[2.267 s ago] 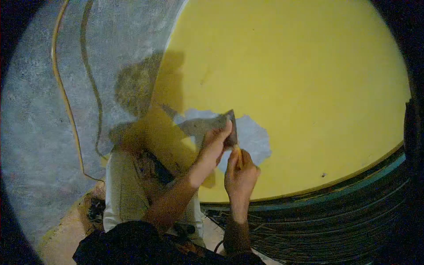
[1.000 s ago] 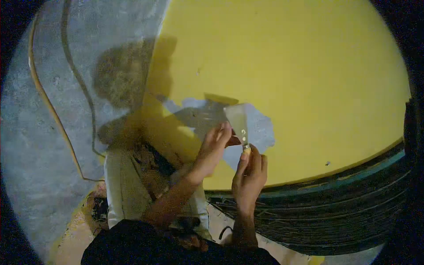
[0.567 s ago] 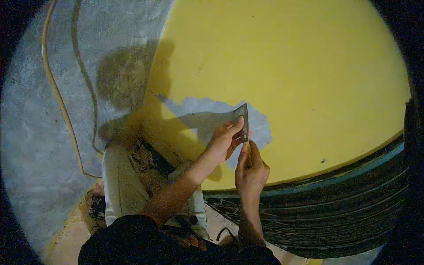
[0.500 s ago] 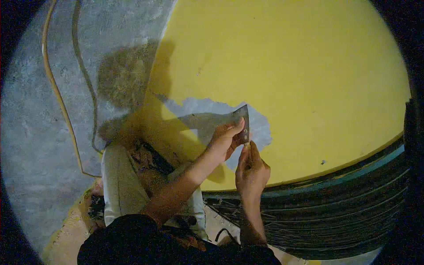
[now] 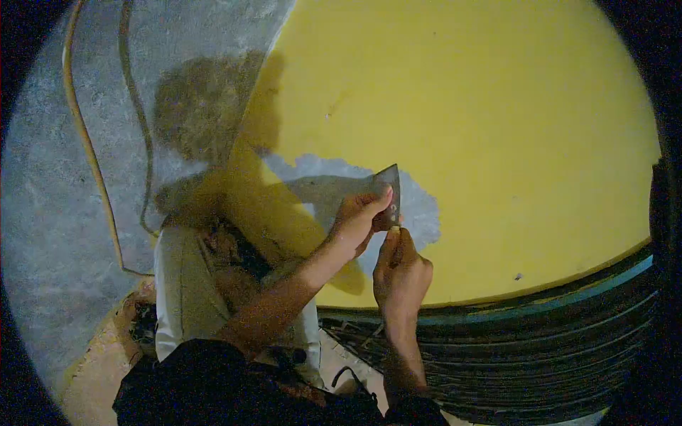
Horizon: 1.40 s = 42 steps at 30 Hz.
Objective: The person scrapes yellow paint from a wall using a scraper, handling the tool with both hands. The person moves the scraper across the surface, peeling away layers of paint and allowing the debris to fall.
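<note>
A putty knife [image 5: 390, 181] with a dark, flared metal blade is held between both hands, its wide end pointing away from me. My left hand [image 5: 357, 221] grips the blade from the left, the thumb lying on its face. On the handle end, my right hand [image 5: 403, 273] is closed, hiding most of the handle. Under them lies a large yellow sheet [image 5: 511, 142] with a curved edge. An uneven grey patch [image 5: 423, 213] on the sheet surrounds the blade and is partly in shadow.
Several dark sheets [image 5: 540, 348] are stacked below the yellow one at the lower right. An orange hose or cable [image 5: 89, 149] runs along the grey concrete floor [image 5: 57, 213] at left. My bent leg [image 5: 181, 298] is beside the sheet's left edge.
The view has shifted slightly. Both hands keep their hold on the putty knife, which has barely moved over the grey patch.
</note>
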Motion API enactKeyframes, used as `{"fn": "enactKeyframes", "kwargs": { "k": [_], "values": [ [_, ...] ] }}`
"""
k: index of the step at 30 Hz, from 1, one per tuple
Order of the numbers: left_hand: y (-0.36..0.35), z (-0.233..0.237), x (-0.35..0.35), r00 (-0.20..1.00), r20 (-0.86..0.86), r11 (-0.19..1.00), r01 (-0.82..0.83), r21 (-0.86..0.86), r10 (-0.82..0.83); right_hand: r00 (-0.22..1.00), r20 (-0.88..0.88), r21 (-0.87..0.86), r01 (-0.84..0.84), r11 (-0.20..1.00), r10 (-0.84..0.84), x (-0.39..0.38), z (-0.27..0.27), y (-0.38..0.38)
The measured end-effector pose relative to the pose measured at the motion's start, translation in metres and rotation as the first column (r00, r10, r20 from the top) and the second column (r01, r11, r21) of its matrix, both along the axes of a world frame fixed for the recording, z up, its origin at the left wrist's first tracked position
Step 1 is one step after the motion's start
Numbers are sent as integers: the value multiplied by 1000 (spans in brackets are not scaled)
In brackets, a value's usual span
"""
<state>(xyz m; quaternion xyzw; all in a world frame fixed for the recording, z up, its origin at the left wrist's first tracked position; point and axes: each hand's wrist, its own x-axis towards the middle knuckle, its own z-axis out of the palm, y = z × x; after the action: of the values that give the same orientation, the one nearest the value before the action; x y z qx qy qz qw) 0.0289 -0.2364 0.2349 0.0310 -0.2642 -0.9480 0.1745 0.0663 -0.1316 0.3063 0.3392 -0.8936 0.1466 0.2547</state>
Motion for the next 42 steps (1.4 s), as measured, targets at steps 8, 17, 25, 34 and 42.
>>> {"fn": "enactKeyframes", "kwargs": {
  "k": [8, 17, 25, 34, 42],
  "values": [
    [-9, 15, 27, 998, 29, 998, 59, -16, -58, 998, 50, 51, 27, 998, -29, 22, 13, -7],
    [-2, -9, 5, 996, -65, 998, 53, -19, -54, 993, 112, -72, 31, 997, -23, 18, -7, -5],
    [-1, -3, 9, 993, -81, 993, 88, 82, -82, 1000, 22, -39, -8, 999, 9, 14, -6, -6],
    [16, -12, -10, 997, -58, 992, -43, 122, 50, 997, 74, -70, -14, 997, 20, -2, -9, 12],
    [4, -3, 5, 998, -21, 998, -61, 20, 62, 998, 69, -95, 7, 995, 0, 13, -6, -1]
  ]
}}
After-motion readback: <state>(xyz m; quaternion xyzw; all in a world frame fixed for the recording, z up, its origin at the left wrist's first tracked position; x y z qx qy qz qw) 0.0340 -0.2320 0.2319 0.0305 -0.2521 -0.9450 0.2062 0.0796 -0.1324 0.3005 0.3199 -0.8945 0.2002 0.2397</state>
